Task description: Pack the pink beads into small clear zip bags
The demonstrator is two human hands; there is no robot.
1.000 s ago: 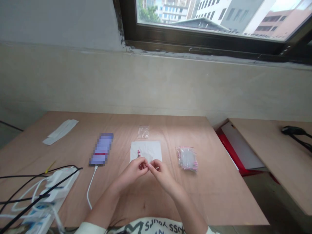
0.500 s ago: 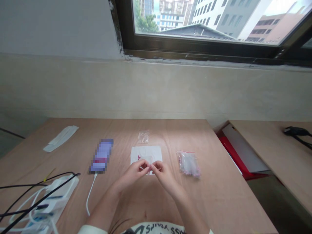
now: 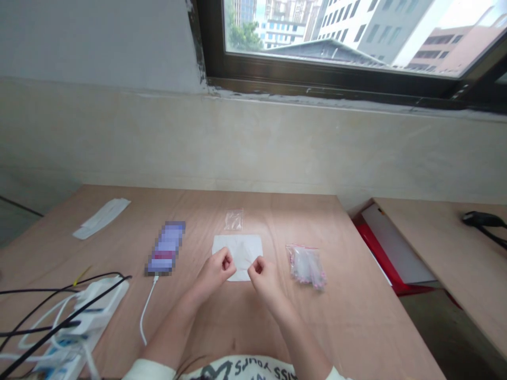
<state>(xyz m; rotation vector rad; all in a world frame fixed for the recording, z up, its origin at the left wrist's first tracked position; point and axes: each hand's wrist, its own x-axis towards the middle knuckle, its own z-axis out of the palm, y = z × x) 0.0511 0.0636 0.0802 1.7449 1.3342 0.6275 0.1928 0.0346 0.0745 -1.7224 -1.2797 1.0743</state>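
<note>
White paper sheet [image 3: 237, 253] lying flat near the middle of a pale plywood worktop [image 3: 277, 327], directly under both hands. Left hand [image 3: 216, 272] curling closed just above the sheet's lower left corner, fingers [image 3: 226, 262] pressed together and folded in toward the thumb. Right hand [image 3: 264, 279] curling the same way by the lower right corner, fingers [image 3: 257, 267] tucked tight, with a narrow gap between the two hands. Whether either pinch is gripping anything fine, impossible to tell at this blur. Close fingertip work like this seemingly best staying low over the sheet, with the white surface as a backdrop for anything thin or pale. Small clear plastic bag [image 3: 233, 219] lying just beyond the sheet's far edge, toward the back edge of the worktop. Zip bag [image 3: 306, 266] with pink-edged contents resting right of the sheet, near the right hand. Pixelated phone [image 3: 166, 248] lying left of the sheet, trailing a white cable [image 3: 147, 311] toward the near edge. Power strip [image 3: 85, 338] and black cables [image 3: 39, 328] crowding the near left corner, with a folded white strip [image 3: 101, 218] toward the far left corner.
</note>
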